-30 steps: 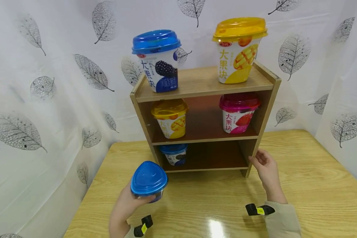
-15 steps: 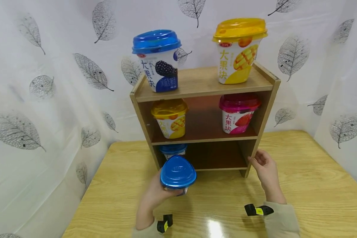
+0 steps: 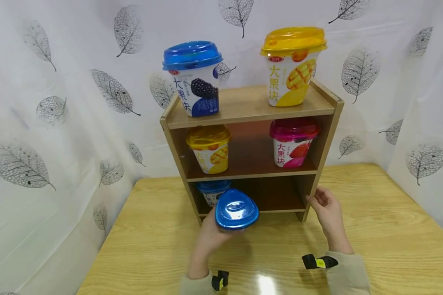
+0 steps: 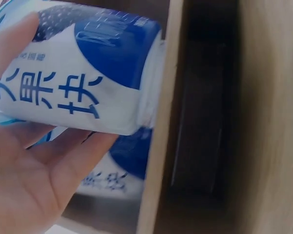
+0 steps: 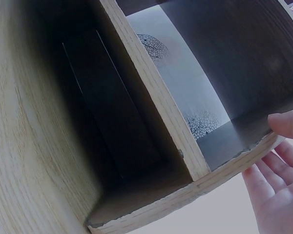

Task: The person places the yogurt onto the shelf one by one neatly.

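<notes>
My left hand [image 3: 214,237] grips a blue-lidded yogurt cup [image 3: 237,209] in front of the bottom shelf. In the left wrist view the thumb and fingers wrap around this cup [image 4: 88,63], whose base is close to the shelf's front edge. Behind it, another blue-lidded cup [image 3: 212,192] stands at the left of the bottom shelf, partly hidden. My right hand [image 3: 326,209] pinches the right side panel of the wooden shelf unit [image 3: 247,175]. The right wrist view shows the thumb [image 5: 285,124] inside the panel and the other fingers outside.
On top of the unit stand a blue-lidded cup [image 3: 193,80] and a yellow-lidded cup [image 3: 294,67]. The middle shelf holds a yellow-lidded cup [image 3: 210,149] at left and a pink-lidded cup [image 3: 293,143] at right. Around the unit lies a wooden table [image 3: 151,229], with leaf-patterned curtain [image 3: 74,143] behind.
My left hand has carried the blue-lidded yogurt cup rightward and slightly up to the front of the bottom shelf. The right hand keeps its hold on the side panel.
</notes>
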